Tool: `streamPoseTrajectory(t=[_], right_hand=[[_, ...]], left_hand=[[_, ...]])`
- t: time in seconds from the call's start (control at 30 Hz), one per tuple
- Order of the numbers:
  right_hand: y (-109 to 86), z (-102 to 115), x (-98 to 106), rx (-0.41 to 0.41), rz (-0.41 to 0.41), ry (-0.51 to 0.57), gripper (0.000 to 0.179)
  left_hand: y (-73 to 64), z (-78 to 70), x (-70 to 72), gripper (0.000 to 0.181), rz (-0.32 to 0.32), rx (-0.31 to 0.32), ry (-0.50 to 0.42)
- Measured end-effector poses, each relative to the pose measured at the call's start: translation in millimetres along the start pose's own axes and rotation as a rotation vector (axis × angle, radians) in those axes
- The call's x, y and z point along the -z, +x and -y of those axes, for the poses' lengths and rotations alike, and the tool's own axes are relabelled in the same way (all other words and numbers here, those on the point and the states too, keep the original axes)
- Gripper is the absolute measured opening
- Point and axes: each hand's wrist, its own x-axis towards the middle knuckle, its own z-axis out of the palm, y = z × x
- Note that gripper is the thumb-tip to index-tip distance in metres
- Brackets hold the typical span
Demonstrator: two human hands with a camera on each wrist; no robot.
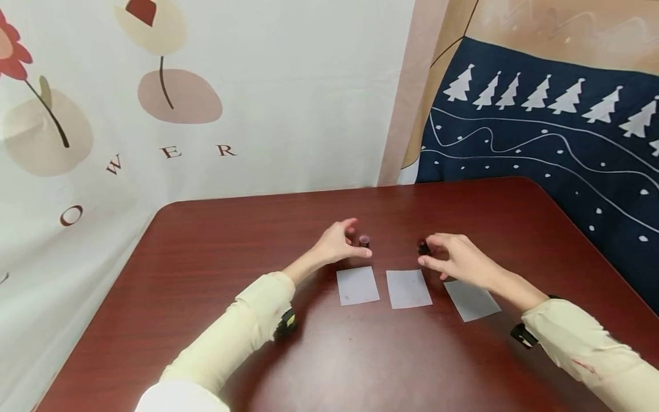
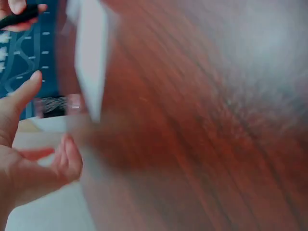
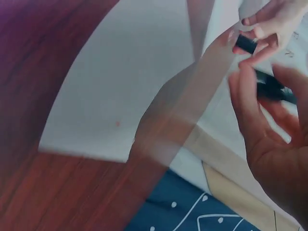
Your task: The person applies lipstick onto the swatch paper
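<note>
A flower cloth [image 1: 298,114] hangs at the far left behind a dark red-brown counter [image 1: 242,240], and a navy cloth [image 1: 525,137] with white trees hangs at the far right. On the left, a cream sleeve [image 1: 247,315] with a black strap [image 1: 286,324] leads to the left hand [image 1: 336,244], its fingers [image 2: 72,159] spread about a small dark cylinder [image 1: 364,241]; whether they touch it cannot be told. Just nearer lies the left sheet [image 1: 358,286], white, with a faint mark at its near left corner. The middle sheet [image 1: 409,289] lies beside it, apart. Farther right, the right hand [image 1: 460,258] pinches a second cylinder [image 1: 424,248], also dark, between thumb and fingers. The right sheet [image 1: 471,301] lies askew on the counter, partly hidden by that hand.
</note>
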Motion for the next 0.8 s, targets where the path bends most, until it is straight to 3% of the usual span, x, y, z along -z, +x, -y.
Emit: streamPoseTrajectory(t=[0.1, 0.17, 0.23, 0.37, 0.47, 0.53, 0.63, 0.8], right_hand=[[1.2, 11.5, -0.9, -0.065, -0.049, 0.069, 0.038], [1.3, 20.3, -2.0, -0.088, -0.090, 0.111, 0.037], [1.4, 29.4, -4.2, -0.084, -0.130, 0.166, 0.030], [1.5, 44.6, -12.5, -0.038, -0.195, 0.271, 0.026], [0.2, 51.9, -19.4, -0.014, -0.205, 0.336, 0.026], [-2.0, 55.1, -22.5, -0.019, -0.208, 0.372, 0.027], [-6.1, 57.7, -25.0, -0.056, -0.212, 0.442, 0.029], [-10.5, 60.4, -27.8, -0.122, -0.116, 0.699, 0.032]], left_hand=[[-17.9, -11.4, 7.6, 0.072, -0.119, 0.014, -0.132], [-29.9, -23.5, 4.8, 0.060, -0.145, 0.003, -0.288], [-40.9, -38.6, -3.1, 0.051, -0.104, -0.002, -0.469], [-56.0, -64.1, -23.5, 0.043, -0.011, 0.091, -0.851], [-61.1, -73.2, -34.1, 0.038, -0.041, 0.112, -1.042], [-62.6, -75.5, -37.9, 0.036, -0.070, 0.082, -1.089], [-64.7, -77.8, -40.5, 0.032, -0.115, 0.051, -1.084], [-68.5, -82.4, -44.7, 0.030, -0.181, 0.072, -1.088]])
